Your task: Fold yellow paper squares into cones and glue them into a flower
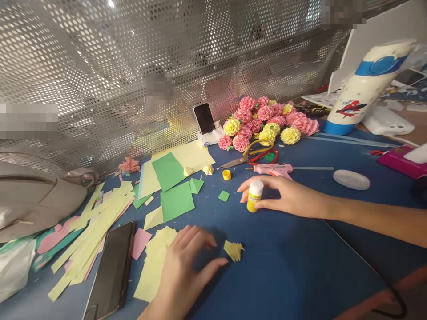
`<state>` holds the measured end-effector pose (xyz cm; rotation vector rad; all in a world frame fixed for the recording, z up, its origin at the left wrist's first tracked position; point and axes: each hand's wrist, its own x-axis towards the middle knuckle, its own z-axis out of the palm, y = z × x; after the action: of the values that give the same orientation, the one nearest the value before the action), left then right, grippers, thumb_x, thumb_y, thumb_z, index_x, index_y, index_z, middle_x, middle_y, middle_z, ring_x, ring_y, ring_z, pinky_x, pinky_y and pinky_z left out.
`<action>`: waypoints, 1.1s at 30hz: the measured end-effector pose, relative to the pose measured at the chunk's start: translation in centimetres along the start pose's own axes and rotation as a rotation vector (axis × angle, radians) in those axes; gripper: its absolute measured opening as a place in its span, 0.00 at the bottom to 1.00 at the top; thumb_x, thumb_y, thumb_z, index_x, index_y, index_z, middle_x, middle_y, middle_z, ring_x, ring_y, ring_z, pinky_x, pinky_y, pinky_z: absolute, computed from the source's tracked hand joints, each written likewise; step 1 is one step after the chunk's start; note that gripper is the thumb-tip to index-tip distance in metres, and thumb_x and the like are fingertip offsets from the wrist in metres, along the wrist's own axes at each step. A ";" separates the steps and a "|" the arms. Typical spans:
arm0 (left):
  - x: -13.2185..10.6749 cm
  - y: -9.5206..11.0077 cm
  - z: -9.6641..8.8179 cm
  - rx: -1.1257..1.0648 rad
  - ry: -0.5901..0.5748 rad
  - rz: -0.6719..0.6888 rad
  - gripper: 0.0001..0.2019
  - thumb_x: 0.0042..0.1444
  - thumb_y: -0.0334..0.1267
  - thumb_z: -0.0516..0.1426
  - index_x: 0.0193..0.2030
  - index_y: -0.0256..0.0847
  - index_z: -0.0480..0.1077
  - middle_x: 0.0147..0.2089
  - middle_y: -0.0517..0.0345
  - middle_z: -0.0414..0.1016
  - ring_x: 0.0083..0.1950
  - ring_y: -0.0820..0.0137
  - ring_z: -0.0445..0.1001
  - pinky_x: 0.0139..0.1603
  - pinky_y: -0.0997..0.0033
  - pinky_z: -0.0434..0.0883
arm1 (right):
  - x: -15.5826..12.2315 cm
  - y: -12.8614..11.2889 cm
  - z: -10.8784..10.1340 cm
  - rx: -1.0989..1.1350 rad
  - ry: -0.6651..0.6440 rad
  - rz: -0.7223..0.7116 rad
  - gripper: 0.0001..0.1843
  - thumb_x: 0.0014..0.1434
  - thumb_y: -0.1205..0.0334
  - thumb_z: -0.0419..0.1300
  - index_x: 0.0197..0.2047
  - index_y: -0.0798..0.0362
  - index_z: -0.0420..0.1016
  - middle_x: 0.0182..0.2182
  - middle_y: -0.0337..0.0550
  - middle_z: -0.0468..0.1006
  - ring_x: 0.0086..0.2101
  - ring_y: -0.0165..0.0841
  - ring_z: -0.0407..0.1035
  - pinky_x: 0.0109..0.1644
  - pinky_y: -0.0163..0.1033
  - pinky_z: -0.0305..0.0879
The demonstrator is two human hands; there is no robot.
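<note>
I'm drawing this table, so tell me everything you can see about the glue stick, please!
The glue stick is a small, smooth, plastic-looking tube, white on top and yellow below, with markings too small to read. The right hand grips it nearly upright, leaning slightly, over the blue table; whether its base touches is hard to tell. A yellow cap, perhaps its own, sits nearby.

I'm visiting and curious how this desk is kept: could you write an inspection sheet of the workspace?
Surface: blue tabletop, dotted with paper scraps.
Work items: glue stick, fringed yellow piece.
Clutter: paper strips, phone, scissors, glue gun, paper flowers.
Hands: right hand holds the glue stick; left hand open beside the yellow piece.
Cables: one thin dark cord, right.
Surroundings: perforated screen behind, bag left, bottle right.
</note>
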<state>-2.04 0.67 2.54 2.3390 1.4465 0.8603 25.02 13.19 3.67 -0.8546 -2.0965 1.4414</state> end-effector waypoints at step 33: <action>3.0 1.1 0.9 -0.823 0.001 -0.408 0.07 0.54 0.35 0.66 0.39 0.39 0.75 0.36 0.58 0.81 0.37 0.71 0.79 0.43 0.72 0.77 | -2.4 -1.7 1.1 -0.482 0.247 -0.535 0.16 0.64 0.63 0.60 0.54 0.46 0.66 0.45 0.44 0.75 0.47 0.37 0.69 0.55 0.43 0.62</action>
<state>0.31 2.87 3.44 1.3869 1.1814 1.0617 25.58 10.28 4.80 -0.5285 -2.2699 0.5404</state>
